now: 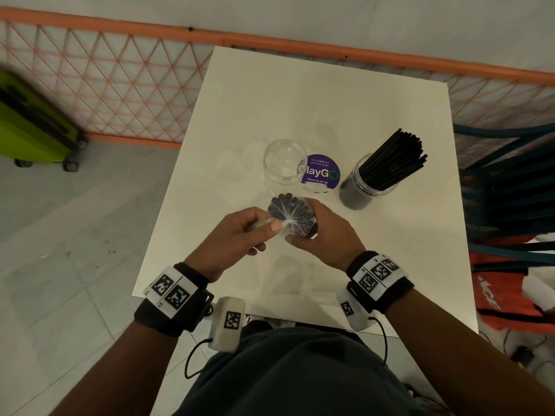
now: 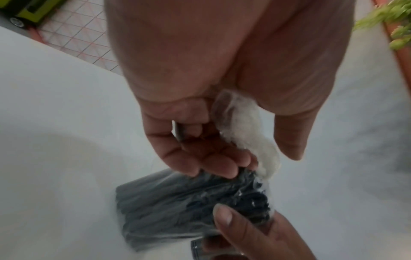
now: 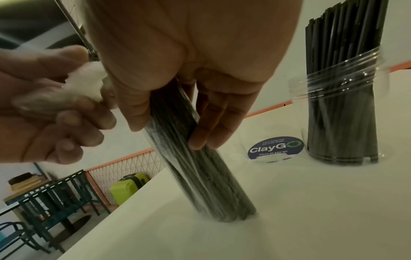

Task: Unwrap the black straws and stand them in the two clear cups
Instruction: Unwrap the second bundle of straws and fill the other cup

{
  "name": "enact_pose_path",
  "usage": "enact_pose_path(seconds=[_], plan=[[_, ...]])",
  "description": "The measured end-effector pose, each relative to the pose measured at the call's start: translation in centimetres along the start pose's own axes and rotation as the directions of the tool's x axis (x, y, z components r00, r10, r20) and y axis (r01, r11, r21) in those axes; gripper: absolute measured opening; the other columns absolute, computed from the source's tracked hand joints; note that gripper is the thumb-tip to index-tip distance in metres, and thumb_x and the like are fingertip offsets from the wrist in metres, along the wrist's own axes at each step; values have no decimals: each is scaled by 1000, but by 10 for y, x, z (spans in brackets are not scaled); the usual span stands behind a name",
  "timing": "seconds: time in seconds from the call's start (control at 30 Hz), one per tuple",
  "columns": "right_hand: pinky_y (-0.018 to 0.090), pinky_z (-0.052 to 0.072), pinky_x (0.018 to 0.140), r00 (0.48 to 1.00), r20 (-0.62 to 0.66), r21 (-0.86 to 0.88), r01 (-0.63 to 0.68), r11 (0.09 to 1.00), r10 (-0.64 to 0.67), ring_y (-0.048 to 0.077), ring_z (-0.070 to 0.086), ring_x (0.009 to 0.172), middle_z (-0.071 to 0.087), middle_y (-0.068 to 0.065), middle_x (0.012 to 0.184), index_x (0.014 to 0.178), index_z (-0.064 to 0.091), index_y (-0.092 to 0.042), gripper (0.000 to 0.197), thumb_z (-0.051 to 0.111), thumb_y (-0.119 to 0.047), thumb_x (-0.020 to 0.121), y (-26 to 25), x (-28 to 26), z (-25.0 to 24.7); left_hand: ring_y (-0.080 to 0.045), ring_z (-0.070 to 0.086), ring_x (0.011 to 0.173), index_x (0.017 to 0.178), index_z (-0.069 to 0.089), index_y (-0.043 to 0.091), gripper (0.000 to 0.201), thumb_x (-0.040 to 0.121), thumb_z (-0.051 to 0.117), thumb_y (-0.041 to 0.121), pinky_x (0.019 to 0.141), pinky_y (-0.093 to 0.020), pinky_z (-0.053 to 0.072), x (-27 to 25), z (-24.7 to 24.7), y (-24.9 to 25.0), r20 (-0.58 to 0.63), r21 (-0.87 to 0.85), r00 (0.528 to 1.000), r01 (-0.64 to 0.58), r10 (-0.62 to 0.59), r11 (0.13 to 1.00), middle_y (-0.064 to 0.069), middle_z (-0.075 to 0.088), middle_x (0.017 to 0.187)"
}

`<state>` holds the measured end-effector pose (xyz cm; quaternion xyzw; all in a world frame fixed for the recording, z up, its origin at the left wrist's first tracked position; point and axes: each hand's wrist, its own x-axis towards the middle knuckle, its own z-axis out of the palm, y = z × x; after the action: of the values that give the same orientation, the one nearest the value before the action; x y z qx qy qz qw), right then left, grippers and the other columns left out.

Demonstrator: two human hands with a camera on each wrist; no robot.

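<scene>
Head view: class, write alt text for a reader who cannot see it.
Two hands hold a wrapped bundle of black straws upright on a white table, the left hand pinching its twisted wrapper. Behind stand an empty cup and a straw-filled cup.

Black wristbands [image 1: 171, 298] with white coded tags; cabled white modules [image 1: 227, 324].

Plenty of bare table [image 1: 330, 94] behind the cups and down both sides. Had an empty clear cup [image 1: 284, 163] right past the hands, straw-stuffed cup [image 1: 368, 187] off to its right, flat purple sticker [image 1: 320, 173] in the gap between
</scene>
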<state>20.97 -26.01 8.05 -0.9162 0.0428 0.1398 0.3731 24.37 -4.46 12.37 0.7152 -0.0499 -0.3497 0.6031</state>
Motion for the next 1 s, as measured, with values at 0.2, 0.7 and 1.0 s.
enact_pose_path(seconds=[0.2,0.7,1.0], plan=[[39,56,81,1000,-10,45,0,999,0,0,64,77,58,-21,126,134,39,-38,75,73,-61,72,-6,-8,-8,-9,63,70,110,66,12,28,83,69,7,64,-21,50,-4,-8,25,17,-164,981,-187,192,969,5,71,87],[20,50,67,948,-315,268,46,962,43,3,63,76,61,-14,116,121,54,-36,52,81,-37,76,-2,-17,-39,-26,69,82,100,71,3,13,88,71,9,81,-46,55,0,-5,74,-81,137,895,-425,438,895,-18,74,95],[29,48,92,979,-172,127,128,984,-106,1,57,111,54,-21,130,133,44,-43,81,68,-76,63,-13,-26,-29,-23,66,81,100,74,9,15,87,73,16,83,-56,52,7,-1,79,-57,132,891,-440,449,888,-11,74,92]])
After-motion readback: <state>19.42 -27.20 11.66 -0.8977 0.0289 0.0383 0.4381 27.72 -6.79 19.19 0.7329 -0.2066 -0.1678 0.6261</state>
